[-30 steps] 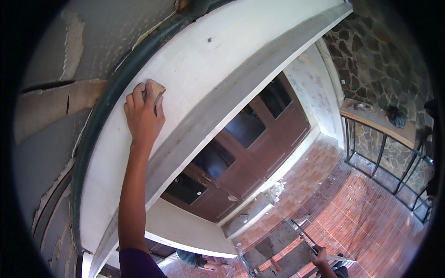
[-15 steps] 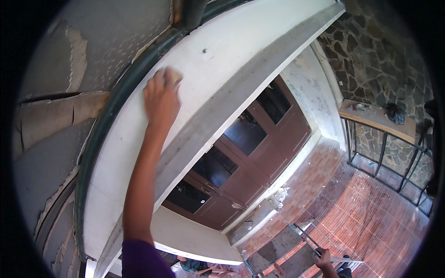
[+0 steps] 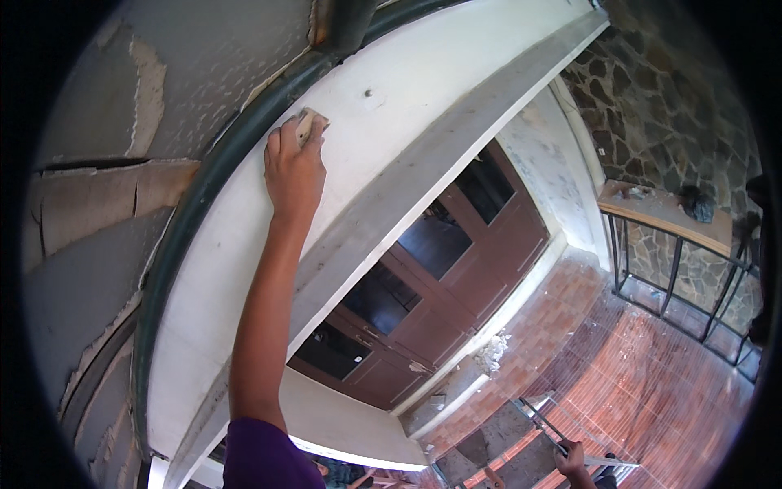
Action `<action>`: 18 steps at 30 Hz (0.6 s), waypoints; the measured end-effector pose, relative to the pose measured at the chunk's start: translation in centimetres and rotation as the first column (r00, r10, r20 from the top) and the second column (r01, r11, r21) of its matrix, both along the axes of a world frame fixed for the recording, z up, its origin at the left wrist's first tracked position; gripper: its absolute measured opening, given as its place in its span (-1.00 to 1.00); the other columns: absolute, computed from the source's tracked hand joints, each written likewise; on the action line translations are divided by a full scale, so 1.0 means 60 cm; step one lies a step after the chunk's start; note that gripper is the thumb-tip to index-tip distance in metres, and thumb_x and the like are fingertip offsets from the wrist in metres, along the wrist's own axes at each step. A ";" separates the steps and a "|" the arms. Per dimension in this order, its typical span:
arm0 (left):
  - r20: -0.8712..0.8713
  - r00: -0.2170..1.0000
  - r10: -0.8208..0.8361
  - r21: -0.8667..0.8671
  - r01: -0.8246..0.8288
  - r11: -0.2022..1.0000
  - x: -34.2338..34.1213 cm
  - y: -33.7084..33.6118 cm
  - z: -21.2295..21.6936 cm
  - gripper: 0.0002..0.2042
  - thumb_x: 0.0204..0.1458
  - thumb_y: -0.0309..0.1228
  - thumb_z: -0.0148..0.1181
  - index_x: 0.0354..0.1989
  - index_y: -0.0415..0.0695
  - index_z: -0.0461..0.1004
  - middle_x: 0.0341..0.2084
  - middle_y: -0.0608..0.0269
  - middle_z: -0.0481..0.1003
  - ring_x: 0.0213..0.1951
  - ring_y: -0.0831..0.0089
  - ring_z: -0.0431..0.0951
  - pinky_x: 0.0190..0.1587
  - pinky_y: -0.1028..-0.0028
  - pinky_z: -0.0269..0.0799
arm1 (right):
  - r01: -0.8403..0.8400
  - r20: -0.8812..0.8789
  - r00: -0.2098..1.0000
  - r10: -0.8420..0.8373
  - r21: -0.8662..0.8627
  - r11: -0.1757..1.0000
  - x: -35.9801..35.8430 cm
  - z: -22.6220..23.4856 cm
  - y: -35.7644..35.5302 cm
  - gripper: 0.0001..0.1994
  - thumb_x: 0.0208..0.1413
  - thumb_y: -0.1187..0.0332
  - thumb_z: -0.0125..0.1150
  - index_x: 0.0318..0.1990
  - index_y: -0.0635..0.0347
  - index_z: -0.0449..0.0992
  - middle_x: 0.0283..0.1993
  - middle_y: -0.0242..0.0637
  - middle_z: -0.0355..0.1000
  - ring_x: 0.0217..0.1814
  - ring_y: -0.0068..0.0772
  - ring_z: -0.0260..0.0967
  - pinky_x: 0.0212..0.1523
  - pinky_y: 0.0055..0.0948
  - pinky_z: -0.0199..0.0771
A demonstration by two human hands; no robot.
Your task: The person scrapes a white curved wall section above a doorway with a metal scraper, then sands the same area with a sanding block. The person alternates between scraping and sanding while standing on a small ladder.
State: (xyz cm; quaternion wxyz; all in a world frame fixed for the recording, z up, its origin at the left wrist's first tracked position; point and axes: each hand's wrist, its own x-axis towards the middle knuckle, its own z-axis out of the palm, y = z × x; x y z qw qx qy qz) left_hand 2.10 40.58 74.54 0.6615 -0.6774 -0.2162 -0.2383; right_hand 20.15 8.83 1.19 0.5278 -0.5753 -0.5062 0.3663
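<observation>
My left hand is raised overhead with its fingers closed round a small tan block. The block, perhaps a sanding block, is pressed against the white wall band, just beside a dark green curved pipe. A purple sleeve covers the upper part of that arm. Low on the right, my right hand is wrapped round a dark metal bar at the edge of a grey platform. On the platform lies a tool with a wooden handle, partly cut off by the frame's lower edge.
Grey ceiling panels with peeling edges hang at left. Below are brown doors with glass panes and a red tiled floor with white debris. A black railing stands at right. Another person is partly visible below.
My left hand has shifted slightly up and to the right in the picture, with the tan block still held against the wall. My right hand stays on the bar.
</observation>
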 end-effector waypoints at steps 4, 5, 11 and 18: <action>-0.014 0.996 0.089 0.044 -0.088 0.995 -0.038 -0.032 -0.006 -0.68 0.05 -0.46 0.28 0.01 0.09 0.64 0.08 0.18 0.48 0.04 0.15 0.45 0.12 0.24 0.41 | -0.035 0.026 0.999 0.034 0.036 0.999 0.003 -0.008 0.000 -0.81 -0.10 0.30 0.23 -0.54 0.25 0.53 -0.59 -0.03 0.44 -0.58 0.06 0.45 -0.53 -0.18 0.42; -0.011 0.998 0.058 0.043 -0.058 0.997 -0.040 -0.035 -0.008 -0.68 0.06 -0.47 0.28 0.02 0.10 0.64 0.08 0.19 0.49 0.04 0.15 0.45 0.12 0.25 0.42 | -0.039 0.001 0.999 0.039 0.044 0.998 0.004 -0.010 0.001 -0.82 -0.10 0.30 0.23 -0.53 0.25 0.53 -0.59 -0.03 0.44 -0.58 0.07 0.45 -0.53 -0.17 0.41; -0.033 0.999 -0.042 -0.046 0.040 0.998 0.026 0.021 0.010 -0.71 0.10 -0.46 0.22 0.01 0.07 0.63 0.00 0.23 0.51 -0.02 0.18 0.46 0.03 0.21 0.43 | -0.008 0.131 0.991 -0.022 0.226 0.974 -0.002 -0.021 0.002 -0.82 -0.06 0.32 0.22 -0.52 0.27 0.52 -0.64 -0.05 0.40 -0.59 0.02 0.44 -0.52 -0.16 0.38; 0.153 0.987 0.052 -0.245 -0.013 0.969 -0.158 -0.094 -0.060 -0.58 0.04 -0.58 0.30 0.10 0.05 0.61 0.06 0.05 0.48 0.11 0.06 0.43 0.17 0.16 0.32 | -0.002 0.036 0.999 -0.002 0.086 0.996 -0.006 -0.032 -0.002 -0.80 -0.06 0.29 0.22 -0.50 0.27 0.56 -0.62 -0.02 0.41 -0.58 -0.01 0.47 -0.52 -0.21 0.40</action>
